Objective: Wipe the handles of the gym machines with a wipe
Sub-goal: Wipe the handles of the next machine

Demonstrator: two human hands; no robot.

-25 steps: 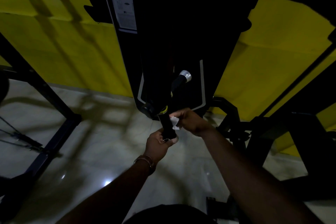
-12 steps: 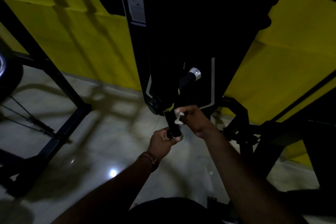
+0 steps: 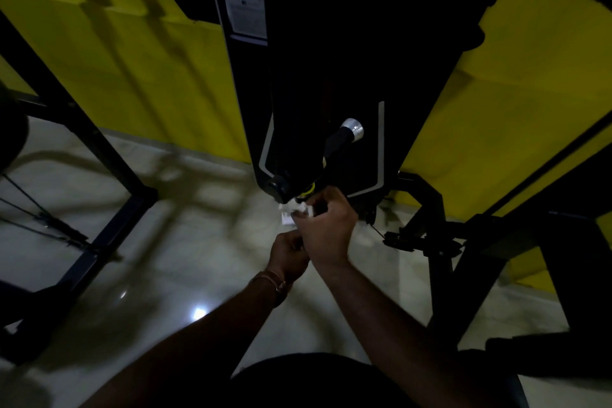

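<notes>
Yellow wall (image 3: 132, 76) and pale glossy floor (image 3: 182, 242) lie behind a black gym machine (image 3: 331, 76). At the frame centre, the right hand (image 3: 326, 228) grips a white wipe (image 3: 293, 209) around the near handle; the left hand (image 3: 288, 253), just below, is curled on the handle's lower end. A second handle (image 3: 344, 137) stands above.

A white wipe (image 3: 293, 209), black machine (image 3: 331, 76) with grey stripes, yellow wall (image 3: 116, 76), pale glossy floor (image 3: 182, 225).
</notes>
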